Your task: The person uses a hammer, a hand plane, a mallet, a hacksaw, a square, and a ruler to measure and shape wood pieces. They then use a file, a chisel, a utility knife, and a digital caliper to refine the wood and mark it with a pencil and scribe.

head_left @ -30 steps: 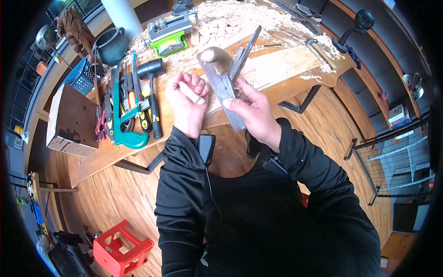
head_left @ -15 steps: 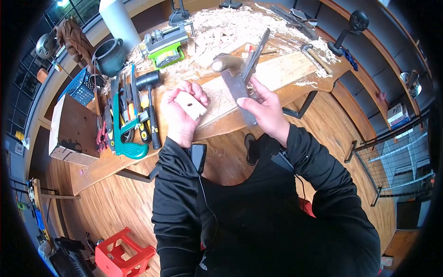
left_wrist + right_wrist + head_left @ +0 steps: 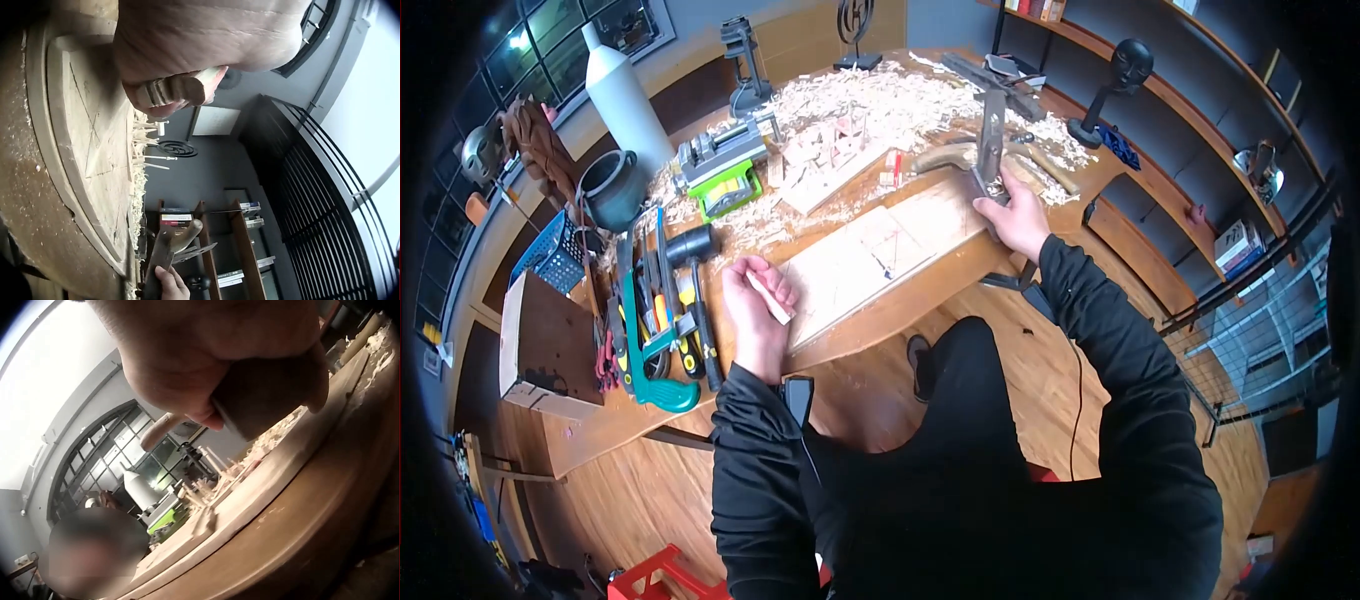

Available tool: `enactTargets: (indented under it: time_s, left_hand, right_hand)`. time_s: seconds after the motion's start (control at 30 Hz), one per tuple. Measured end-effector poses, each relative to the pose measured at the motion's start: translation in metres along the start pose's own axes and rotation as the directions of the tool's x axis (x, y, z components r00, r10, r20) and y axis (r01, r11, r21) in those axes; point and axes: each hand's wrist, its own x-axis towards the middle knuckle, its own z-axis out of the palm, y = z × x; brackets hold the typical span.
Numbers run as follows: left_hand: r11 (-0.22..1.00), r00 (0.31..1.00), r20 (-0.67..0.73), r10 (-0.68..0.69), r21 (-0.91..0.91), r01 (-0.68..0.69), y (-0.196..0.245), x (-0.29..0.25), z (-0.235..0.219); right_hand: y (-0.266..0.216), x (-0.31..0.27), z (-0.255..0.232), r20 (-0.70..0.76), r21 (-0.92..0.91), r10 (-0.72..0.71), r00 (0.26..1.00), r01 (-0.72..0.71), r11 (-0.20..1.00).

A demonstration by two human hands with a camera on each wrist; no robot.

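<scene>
Head view: left hand (image 3: pixel 752 305), fingers curled round a small piece of wood (image 3: pixel 774 306), near the front edge of the tabletop (image 3: pixel 590 430); right hand (image 3: pixel 1018 215), fingers clamped on a plane (image 3: pixel 991 140), above the right part of a board (image 3: pixel 830 280)

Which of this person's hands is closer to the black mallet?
Left. The left hand, holding a small wooden piece, is just right of the black mallet. The right hand, holding a hand plane, is farther off, near the right end of the board.
</scene>
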Motion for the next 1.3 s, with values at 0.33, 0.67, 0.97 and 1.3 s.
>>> enactTargets:
  time_s: [0.33, 0.67, 0.97, 1.3]
  left_hand:
    - [0.961, 0.992, -0.047, 0.12, 0.255, -0.104, 0.0, -0.003, 0.007]
    - [0.947, 0.992, 0.029, 0.119, 0.297, -0.122, -0.001, -0.002, 0.015]
    - [0.884, 0.98, 0.2, -0.015, 0.461, -0.08, -0.018, -0.028, 0.046]
    - [0.795, 0.961, 0.275, -0.015, 0.586, -0.155, 0.028, -0.072, 0.046]
  right_hand:
    - [0.008, 0.027, -0.007, -0.059, -0.173, 0.043, 0.997, -0.053, 0.983]
    - [-0.017, -0.019, 0.007, -0.291, -0.142, -0.389, 0.874, 0.363, 0.921]
    - [-0.019, -0.108, 0.034, -0.171, 0.621, -0.091, 0.981, 0.179, 0.763]
    - [-0.102, -0.104, 0.041, 0.265, 0.242, -0.71, 0.653, 0.668, 0.704]
